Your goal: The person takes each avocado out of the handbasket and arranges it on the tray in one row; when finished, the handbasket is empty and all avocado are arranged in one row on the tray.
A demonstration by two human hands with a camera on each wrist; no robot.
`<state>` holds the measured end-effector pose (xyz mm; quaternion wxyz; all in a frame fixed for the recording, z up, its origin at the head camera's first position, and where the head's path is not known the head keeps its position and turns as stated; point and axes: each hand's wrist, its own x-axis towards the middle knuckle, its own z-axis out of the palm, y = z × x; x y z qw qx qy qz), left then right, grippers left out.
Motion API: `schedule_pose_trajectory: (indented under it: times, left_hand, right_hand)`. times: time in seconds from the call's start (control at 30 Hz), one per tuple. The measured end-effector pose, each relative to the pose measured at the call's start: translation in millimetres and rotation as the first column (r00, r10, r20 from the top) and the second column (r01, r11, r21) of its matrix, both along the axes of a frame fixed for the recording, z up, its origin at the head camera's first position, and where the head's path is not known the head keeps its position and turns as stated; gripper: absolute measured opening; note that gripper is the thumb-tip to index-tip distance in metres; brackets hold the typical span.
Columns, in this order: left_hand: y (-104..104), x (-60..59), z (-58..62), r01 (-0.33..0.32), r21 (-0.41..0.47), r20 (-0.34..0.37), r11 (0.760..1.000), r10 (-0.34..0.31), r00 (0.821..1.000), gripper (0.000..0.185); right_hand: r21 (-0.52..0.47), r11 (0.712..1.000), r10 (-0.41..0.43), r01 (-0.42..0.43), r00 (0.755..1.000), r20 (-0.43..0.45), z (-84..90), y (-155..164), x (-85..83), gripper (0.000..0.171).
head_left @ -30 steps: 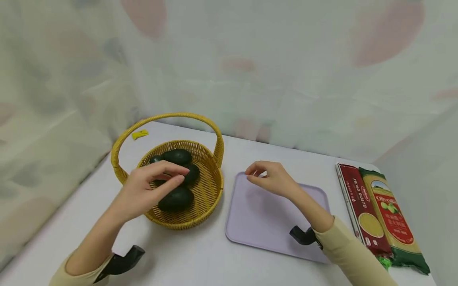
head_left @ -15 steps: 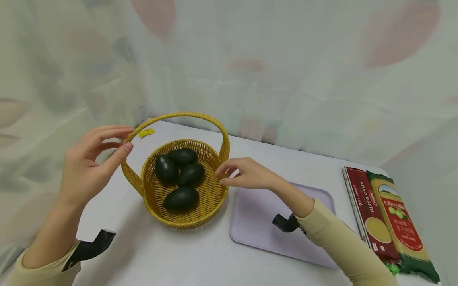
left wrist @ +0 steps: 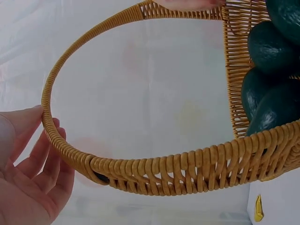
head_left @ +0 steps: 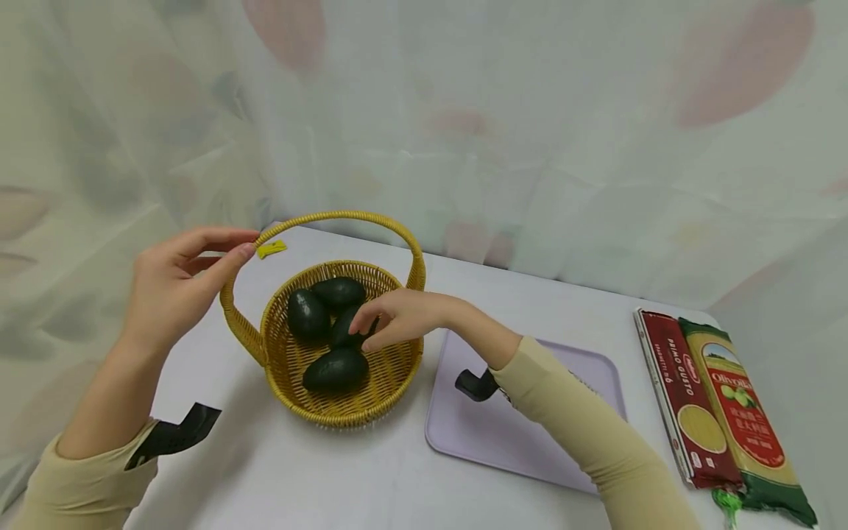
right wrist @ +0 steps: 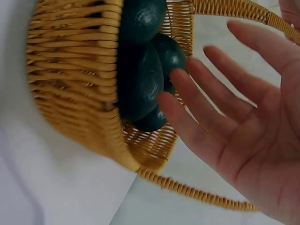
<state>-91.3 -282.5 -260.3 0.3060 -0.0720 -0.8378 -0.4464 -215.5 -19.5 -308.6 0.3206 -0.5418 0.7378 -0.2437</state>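
Note:
A round yellow wicker basket (head_left: 344, 419) with a tall arched handle (head_left: 338, 215) stands on the white table. Inside lie several dark green avocados (head_left: 336, 369). My left hand (head_left: 179, 276) is at the left side of the handle. In the left wrist view its thumb meets the handle (left wrist: 48, 89) from one side, with the fingers around the other. My right hand (head_left: 400, 316) reaches under the arch, over the basket's right part, and partly covers one avocado. Its fingers (right wrist: 197, 101) are spread and loosely bent beside the avocados, holding nothing.
A lilac tray (head_left: 477, 434) lies right of the basket, under my right forearm. Farther right are a red spaghetti pack (head_left: 689, 401) and a green-and-gold pasta bag (head_left: 745, 412). A small yellow wrapper (head_left: 271, 249) lies behind the basket. Curtains hang behind the table.
My left hand has moved from above the avocados out left to the handle and now pinches it. My right hand has travelled left from above the tray into the basket's opening.

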Motion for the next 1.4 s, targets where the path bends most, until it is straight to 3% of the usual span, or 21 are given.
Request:
schedule_pose_trajectory:
  times: [0.13, 0.4, 0.57, 0.77, 1.0, 1.1, 1.4]
  left_hand:
    - [-1, -0.2, 1.4, 0.026, 0.02, 0.022, 0.999, -0.026, 0.999, 0.02]
    - [0, 1.9, 4.2, 0.049, 0.069, 0.078, 0.996, -0.054, 0.996, 0.02]
    - [3, 3.1, 3.3, 0.04, 0.085, 0.088, 0.996, -0.048, 0.995, 0.019]
    - [4, 4.0, 2.6, 0.028, 0.079, 0.085, 0.997, -0.035, 0.996, 0.019]
    - [5, 5.1, 3.1, 0.015, 0.074, 0.092, 0.997, -0.022, 0.996, 0.018]
    - [5, 6.2, 3.4, 0.015, 0.071, 0.088, 0.997, -0.021, 0.996, 0.018]
    - [5, 6.7, 3.7, 0.023, 0.094, 0.093, 0.995, -0.032, 0.995, 0.019]
  right_hand:
    - [0.088, 0.995, 0.055, -0.055, 0.998, 0.004, -2.2, -17, -2.6, 0.039]
    - [0.281, 0.957, 0.108, -0.069, 0.986, -0.125, -7.9, -45, -2.7, 0.041]
    - [0.35, 0.936, 0.084, -0.044, 0.992, -0.099, -12.6, -54, 0.3, 0.045]
    - [0.344, 0.938, 0.045, -0.047, 0.999, 0.014, -14.8, -61, 6.0, 0.046]
    - [0.289, 0.948, 0.151, -0.133, 0.988, -0.039, -20.0, -69, 9.7, 0.034]
    - [0.276, 0.947, 0.178, -0.166, 0.984, -0.018, -22.1, -73, 11.1, 0.031]
    - [0.283, 0.938, 0.195, -0.2, 0.98, 0.046, -24.6, -77, 12.6, 0.044]
